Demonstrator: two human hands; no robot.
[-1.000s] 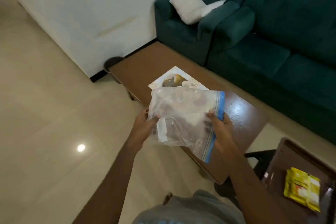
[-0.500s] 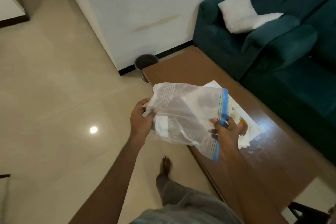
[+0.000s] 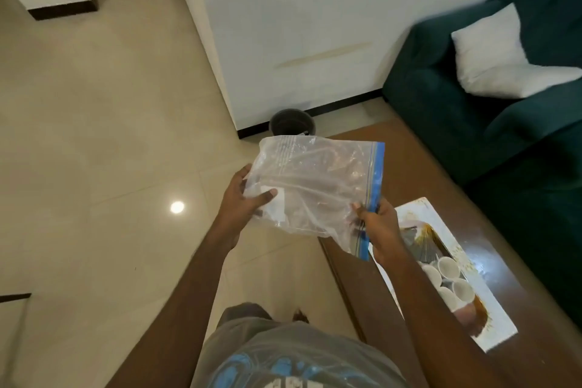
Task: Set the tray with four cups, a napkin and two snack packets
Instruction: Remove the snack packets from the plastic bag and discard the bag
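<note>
Living-room floor of pale glossy tiles, with a white wall ahead of the hands and a dark teal sofa carrying a white cushion beyond and to the right of them. A long brown wooden coffee table runs beneath and to the right of the right hand. A small dark round bin stands on the floor at the foot of the wall, just beyond the bag's upper edge.

Both hands hold one clear zip-seal plastic bag in the air, over the near edge of the table. The left hand grips the bag's closed end, thumb on top and fingers curled beneath. The right hand pinches the blue zip strip at the bag's lower right corner. The bag's contents cannot be made out through the crumpled plastic.

The tray, white and rectangular with a printed picture, lies flat on the table below and right of the right hand, partly hidden by the right forearm. White cups stand clustered on it, touching one another; their exact number cannot be told.
</note>
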